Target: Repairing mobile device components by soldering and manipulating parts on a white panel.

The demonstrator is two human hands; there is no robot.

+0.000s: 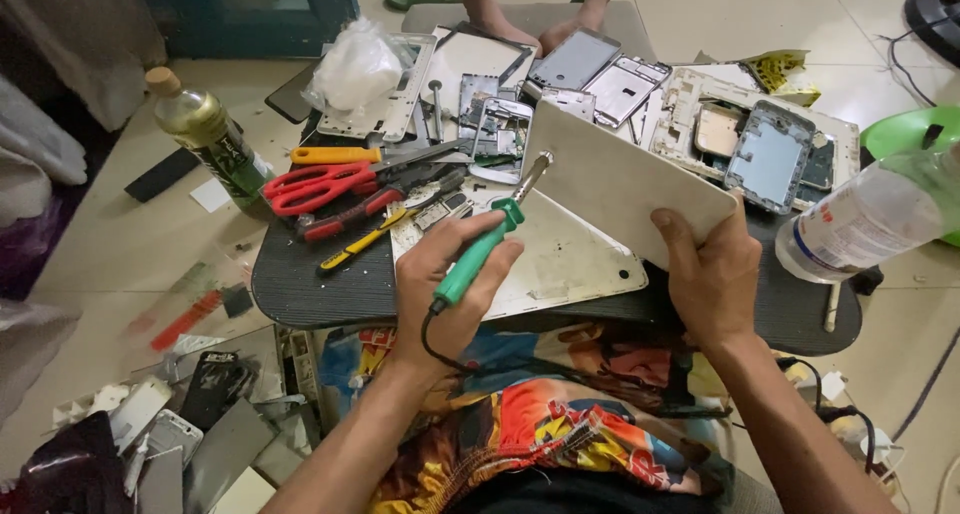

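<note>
Left hand is wrapped tight around the green handle of a soldering iron, fingers closed on it like a fat pen, with the metal tip angled up and away so it touches the near left edge of the white panel. The iron's black cord loops down off the butt end by the wrist. Right hand is clamped on that panel's lower right corner, thumb on top and fingers underneath, holding it tilted up off the dark board on the lap. So the panel sits between the two hands, one gripping it and the other poking it with the iron. A second flat white plate lies under it on the board. Red-handled scissors and pliers are just left of the iron, with stripped phone frames behind and a plastic bottle to the right.
</note>
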